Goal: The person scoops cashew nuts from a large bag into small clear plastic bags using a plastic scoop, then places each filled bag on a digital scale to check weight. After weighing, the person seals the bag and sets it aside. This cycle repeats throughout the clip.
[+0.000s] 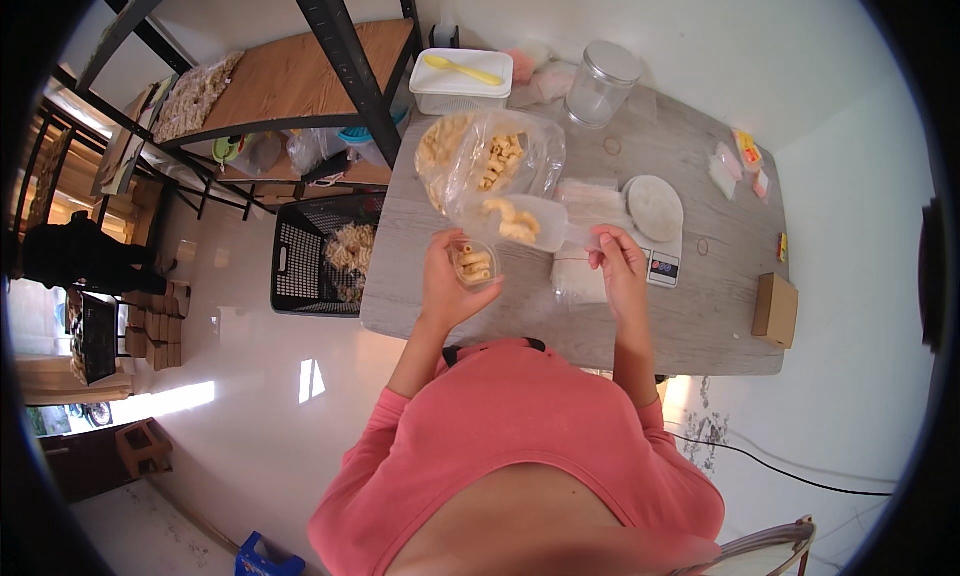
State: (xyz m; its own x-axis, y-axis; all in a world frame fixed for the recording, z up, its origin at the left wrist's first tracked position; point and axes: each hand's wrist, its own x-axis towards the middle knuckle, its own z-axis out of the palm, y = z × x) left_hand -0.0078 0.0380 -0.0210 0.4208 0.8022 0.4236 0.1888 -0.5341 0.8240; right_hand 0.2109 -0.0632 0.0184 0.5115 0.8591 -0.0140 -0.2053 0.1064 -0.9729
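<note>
Left hand (447, 281) grips small bag (475, 264); right hand (622, 266) pinches scoop (525, 221) handle. Narrow bag mouth: snacks (510, 221) may spill onto tabletop (700, 316).

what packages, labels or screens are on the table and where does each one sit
Clear plastic bag: far left of the table, open, full of pale yellow snack pieces.
Scale screen: by the right hand, small dark panel on a white scale.
Cardboard box: right table edge, small, plain brown.
Small packets: far right of the table, yellow, pink and white.
White tub: far edge, rectangular, yellow spoon on its lid.
</note>
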